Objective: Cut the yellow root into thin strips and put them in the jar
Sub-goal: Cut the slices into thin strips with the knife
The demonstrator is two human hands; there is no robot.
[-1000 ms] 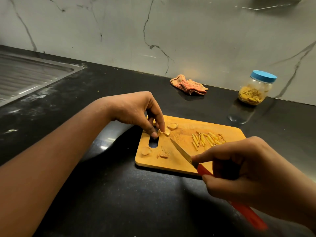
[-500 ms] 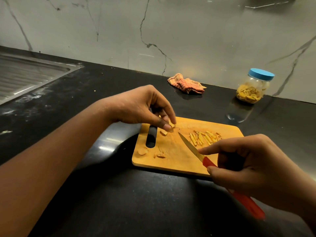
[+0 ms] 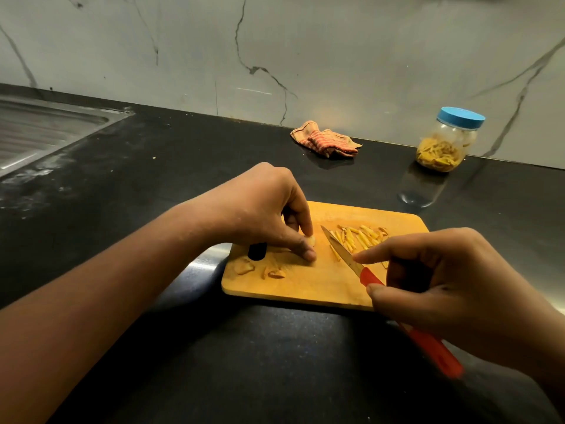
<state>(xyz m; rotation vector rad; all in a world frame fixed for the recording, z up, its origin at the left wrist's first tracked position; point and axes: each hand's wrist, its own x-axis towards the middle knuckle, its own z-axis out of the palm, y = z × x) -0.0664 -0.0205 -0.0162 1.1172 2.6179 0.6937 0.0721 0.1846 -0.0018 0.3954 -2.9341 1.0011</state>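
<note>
A wooden cutting board (image 3: 315, 286) lies on the black counter. My left hand (image 3: 269, 212) pinches a small yellow root piece (image 3: 311, 240) down on the board's middle. My right hand (image 3: 452, 289) grips a red-handled knife (image 3: 371, 278), forefinger along the blade's back, blade tip just right of the root piece. A heap of thin yellow strips (image 3: 359, 237) lies on the board's far right part. Peel scraps (image 3: 260, 269) sit near the board's left end. A clear jar (image 3: 446, 142) with a blue lid on, part filled with yellow strips, stands at the back right.
A crumpled orange striped cloth (image 3: 325, 142) lies by the marble wall behind the board. A steel sink drainboard (image 3: 39, 130) is at the far left. Black counter (image 3: 153, 179) surrounds the board.
My left hand picked a root piece from the far side of the board and set it down in the middle. The knife stayed beside it in my right hand.
</note>
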